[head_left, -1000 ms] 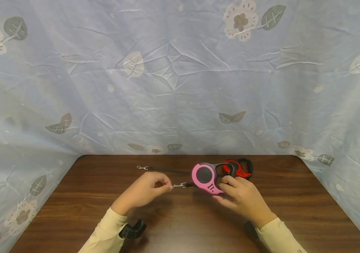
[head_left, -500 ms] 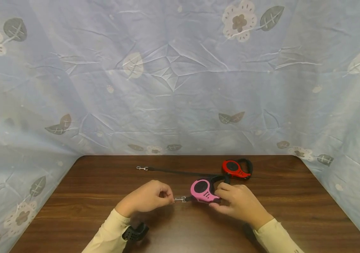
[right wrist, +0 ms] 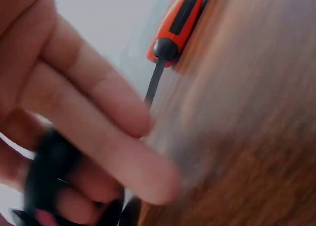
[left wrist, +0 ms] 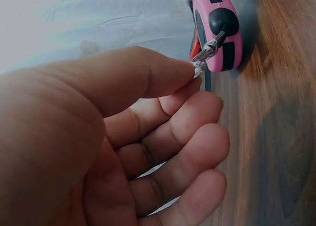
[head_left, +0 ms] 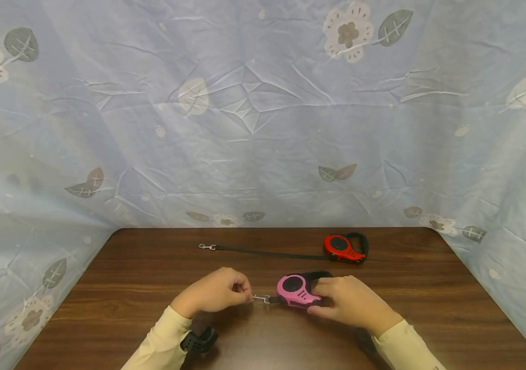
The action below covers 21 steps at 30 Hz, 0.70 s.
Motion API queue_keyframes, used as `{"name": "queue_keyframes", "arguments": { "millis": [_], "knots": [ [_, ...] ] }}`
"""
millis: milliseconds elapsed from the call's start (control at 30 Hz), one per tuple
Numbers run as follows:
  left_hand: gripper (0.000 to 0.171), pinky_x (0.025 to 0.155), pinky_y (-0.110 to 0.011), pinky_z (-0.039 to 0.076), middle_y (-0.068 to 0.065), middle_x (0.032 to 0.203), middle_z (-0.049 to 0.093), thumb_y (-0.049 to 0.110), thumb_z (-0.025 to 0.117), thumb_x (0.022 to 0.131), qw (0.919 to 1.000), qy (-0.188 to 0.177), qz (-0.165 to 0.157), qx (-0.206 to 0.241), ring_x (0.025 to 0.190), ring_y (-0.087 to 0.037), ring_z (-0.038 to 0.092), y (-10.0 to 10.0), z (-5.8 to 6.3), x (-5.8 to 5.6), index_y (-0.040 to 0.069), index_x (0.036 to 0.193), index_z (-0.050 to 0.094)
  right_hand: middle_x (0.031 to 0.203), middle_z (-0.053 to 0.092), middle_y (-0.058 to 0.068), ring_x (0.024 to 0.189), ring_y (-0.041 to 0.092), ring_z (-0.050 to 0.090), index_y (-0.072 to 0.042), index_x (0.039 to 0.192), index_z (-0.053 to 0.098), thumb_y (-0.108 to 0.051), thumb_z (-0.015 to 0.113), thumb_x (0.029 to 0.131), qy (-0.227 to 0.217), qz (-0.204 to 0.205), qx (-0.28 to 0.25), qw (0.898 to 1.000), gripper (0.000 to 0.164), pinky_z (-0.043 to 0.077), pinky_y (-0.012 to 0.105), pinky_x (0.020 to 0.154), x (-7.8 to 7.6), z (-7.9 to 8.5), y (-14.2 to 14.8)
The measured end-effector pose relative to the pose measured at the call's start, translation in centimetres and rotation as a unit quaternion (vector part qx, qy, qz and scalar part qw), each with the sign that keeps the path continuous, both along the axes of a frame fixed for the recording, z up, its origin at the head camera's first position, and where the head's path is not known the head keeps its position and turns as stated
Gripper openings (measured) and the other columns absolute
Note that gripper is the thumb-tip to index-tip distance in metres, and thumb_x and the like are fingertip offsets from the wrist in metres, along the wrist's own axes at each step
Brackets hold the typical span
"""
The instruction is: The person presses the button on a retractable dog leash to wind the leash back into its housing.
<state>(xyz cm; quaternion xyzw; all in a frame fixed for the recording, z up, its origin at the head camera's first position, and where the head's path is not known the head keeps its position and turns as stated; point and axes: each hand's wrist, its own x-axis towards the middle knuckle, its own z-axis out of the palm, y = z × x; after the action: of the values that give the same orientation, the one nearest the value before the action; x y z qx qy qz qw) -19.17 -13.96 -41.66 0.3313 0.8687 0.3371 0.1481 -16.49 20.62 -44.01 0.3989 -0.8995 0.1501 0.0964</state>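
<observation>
A pink retractable dog leash [head_left: 294, 291] with a black handle lies flat at mid-table in the head view, its short black strap pointing left. My right hand [head_left: 353, 304] holds it by the handle; in the right wrist view, fingers [right wrist: 91, 186] curl round the blurred black grip. At the strap's end is a metal snap hook [head_left: 261, 298]. My left hand [head_left: 215, 293] pinches the tip of that hook between thumb and forefinger, the other fingers [left wrist: 192, 152] loosely bent below. Part of the pink leash's handle is hidden behind my right hand.
Farther back lies a red retractable leash [head_left: 339, 246], its black strap [head_left: 267, 253] drawn out leftward to another metal hook [head_left: 207, 246]. A patterned cloth [head_left: 254, 128] hangs behind and beside the brown wooden table [head_left: 119, 288].
The pink leash has come down and nearer to me, turning from tilted to flat. My hands have lowered with it, and the red leash behind is uncovered.
</observation>
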Motion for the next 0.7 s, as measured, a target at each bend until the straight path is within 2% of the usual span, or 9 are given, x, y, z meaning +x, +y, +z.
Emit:
{"name": "queue_keyframes", "arguments": {
  "millis": [100, 233, 333, 500, 700],
  "knots": [
    [0.011, 0.058, -0.022, 0.043, 0.014, 0.071, 0.059, 0.018, 0.071, 0.097, 0.9999, 0.004, 0.010, -0.004, 0.062, -0.001, 0.048, -0.1, -0.2, -0.1, 0.018, 0.086, 0.075, 0.076, 0.047, -0.021, 0.063, -0.004, 0.039, -0.028, 0.082, 0.063, -0.051, 0.076, 0.090, -0.048, -0.004, 0.013, 0.999, 0.028, 0.038, 0.017, 0.056, 0.3, 0.4, -0.2],
    [0.011, 0.056, -0.022, 0.042, 0.014, 0.070, 0.058, 0.018, 0.070, 0.097, 0.9995, 0.008, 0.027, -0.016, 0.061, -0.002, 0.047, -0.1, -0.4, -0.2, 0.018, 0.087, 0.074, 0.074, 0.045, -0.021, 0.063, -0.003, 0.036, -0.029, 0.080, 0.060, -0.046, 0.080, 0.088, -0.082, -0.002, 0.029, 0.996, 0.028, 0.036, 0.019, 0.056, 0.6, 0.6, -0.6],
    [0.012, 0.057, -0.023, 0.044, 0.013, 0.071, 0.058, 0.018, 0.070, 0.097, 0.9990, 0.017, 0.036, -0.022, 0.062, -0.002, 0.048, -0.2, -0.5, -0.3, 0.020, 0.086, 0.074, 0.076, 0.047, -0.021, 0.064, -0.003, 0.037, -0.028, 0.082, 0.063, -0.042, 0.082, 0.086, -0.087, 0.004, 0.044, 0.995, 0.024, 0.037, 0.019, 0.057, 0.7, 0.7, -0.9],
    [0.013, 0.058, -0.025, 0.045, 0.012, 0.071, 0.059, 0.018, 0.071, 0.096, 0.9985, 0.032, 0.039, -0.020, 0.063, -0.003, 0.050, -0.2, -0.5, -0.2, 0.021, 0.084, 0.072, 0.081, 0.052, -0.020, 0.065, -0.004, 0.040, -0.025, 0.087, 0.072, -0.041, 0.083, 0.085, -0.067, 0.004, 0.055, 0.996, 0.020, 0.040, 0.019, 0.058, 1.0, 0.8, -1.2],
    [0.013, 0.057, -0.025, 0.043, 0.011, 0.069, 0.057, 0.019, 0.071, 0.097, 0.9982, 0.029, 0.047, -0.021, 0.062, -0.004, 0.049, -0.4, -0.6, -0.2, 0.022, 0.084, 0.072, 0.075, 0.044, -0.018, 0.062, -0.003, 0.034, -0.027, 0.078, 0.067, -0.044, 0.083, 0.083, -0.068, 0.001, 0.068, 0.995, 0.024, 0.033, 0.019, 0.054, 1.4, 0.8, -1.8]
  ]
}}
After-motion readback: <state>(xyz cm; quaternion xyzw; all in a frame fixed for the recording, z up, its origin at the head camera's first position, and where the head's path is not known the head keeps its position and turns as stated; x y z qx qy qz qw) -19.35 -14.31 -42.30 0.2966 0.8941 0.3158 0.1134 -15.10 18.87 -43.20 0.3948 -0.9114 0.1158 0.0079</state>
